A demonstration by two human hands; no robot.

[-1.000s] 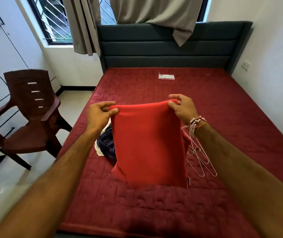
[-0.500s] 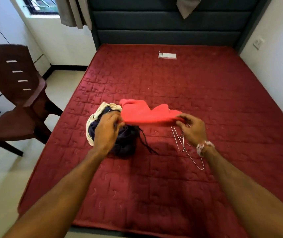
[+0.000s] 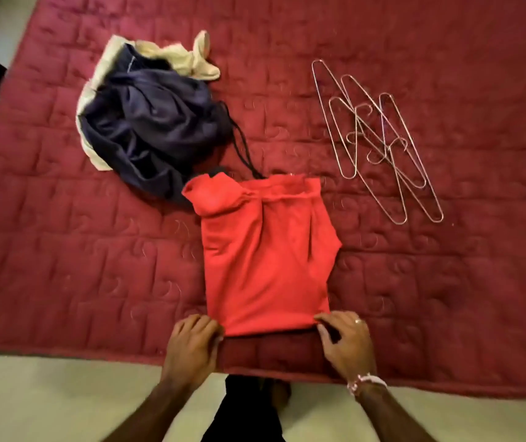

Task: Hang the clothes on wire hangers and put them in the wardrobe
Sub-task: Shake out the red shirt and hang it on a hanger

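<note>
Matt red cloth shirt (image 3: 264,253); shiny thin wire hangers (image 3: 379,141); sheeny navy fabric (image 3: 153,129); quilted, stitched bed cover (image 3: 63,250).

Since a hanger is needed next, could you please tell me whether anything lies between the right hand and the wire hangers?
Nothing visible does. Only bare maroon quilted bedspread separates the right hand from the silver wire hangers; the flat red garment it pinches lies left of that path.

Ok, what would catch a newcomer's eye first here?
The red garment lies flat at the near edge of the bed, with the left hand and right hand pinching its near corners. Beyond it, a heap of dark blue and cream clothes sits to the left, and a tangle of wire hangers to the right.
</note>
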